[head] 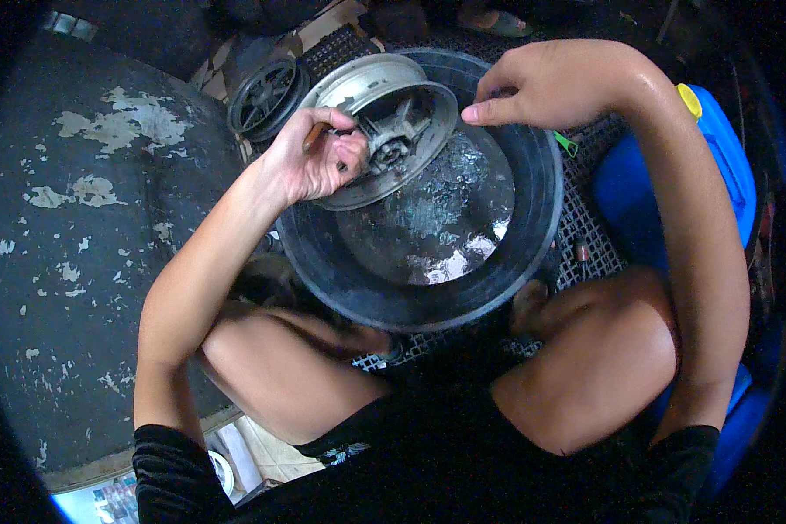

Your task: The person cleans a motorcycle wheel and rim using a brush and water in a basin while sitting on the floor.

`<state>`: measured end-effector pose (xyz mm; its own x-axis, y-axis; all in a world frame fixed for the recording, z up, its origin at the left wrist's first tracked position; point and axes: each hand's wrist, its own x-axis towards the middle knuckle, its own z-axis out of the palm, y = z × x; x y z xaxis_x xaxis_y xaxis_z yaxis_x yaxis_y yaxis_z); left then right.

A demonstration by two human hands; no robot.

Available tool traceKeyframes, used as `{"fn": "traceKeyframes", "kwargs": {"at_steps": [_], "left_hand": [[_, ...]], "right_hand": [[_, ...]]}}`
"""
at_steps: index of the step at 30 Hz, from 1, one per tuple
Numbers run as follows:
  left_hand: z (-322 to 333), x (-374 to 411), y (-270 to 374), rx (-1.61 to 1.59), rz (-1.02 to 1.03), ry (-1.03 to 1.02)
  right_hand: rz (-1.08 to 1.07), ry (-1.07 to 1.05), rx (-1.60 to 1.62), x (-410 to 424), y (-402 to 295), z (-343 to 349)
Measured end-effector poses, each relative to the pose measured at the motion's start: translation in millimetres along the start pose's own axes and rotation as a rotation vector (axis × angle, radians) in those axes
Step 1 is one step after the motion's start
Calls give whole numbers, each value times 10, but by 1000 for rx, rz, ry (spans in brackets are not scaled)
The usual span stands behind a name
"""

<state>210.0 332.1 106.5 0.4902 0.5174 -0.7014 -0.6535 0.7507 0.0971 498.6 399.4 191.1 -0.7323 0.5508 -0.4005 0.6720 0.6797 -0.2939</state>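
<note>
A spoked metal wheel rim (426, 141) leans at a tilt over the far left part of a round black tub (543, 216). My left hand (327, 154) is at the rim's left side, palm turned up and fingers curled, with an orange-brown object (313, 136), perhaps a handle, between thumb and palm. Whether these fingers also grip the rim cannot be told. My right hand (514, 95) is raised over the tub's far right edge, thumb and fingers apart, holding nothing, just right of the rim. Dark, shiny liquid (432, 216) lies in the tub.
Another dark wheel (265, 95) stands behind my left hand. A worn dark panel (98, 255) with peeling paint fills the left side. Blue plastic containers (727, 157) stand on the right. Black grating (583, 216) lies beneath the tub, and my knees flank it.
</note>
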Motion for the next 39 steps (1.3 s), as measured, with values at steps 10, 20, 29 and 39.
{"fn": "traceKeyframes", "kwargs": {"at_steps": [10, 20, 29, 39], "left_hand": [[-56, 178, -328, 201, 60, 74], [-187, 83, -360, 267, -7, 131], [-353, -105, -525, 409, 13, 172], [-488, -93, -547, 351, 31, 167]], "right_hand": [[-35, -223, 104, -340, 4, -309], [-95, -267, 79, -265, 54, -283], [-26, -92, 3, 37, 35, 65], [-24, -95, -28, 117, 34, 63]]}}
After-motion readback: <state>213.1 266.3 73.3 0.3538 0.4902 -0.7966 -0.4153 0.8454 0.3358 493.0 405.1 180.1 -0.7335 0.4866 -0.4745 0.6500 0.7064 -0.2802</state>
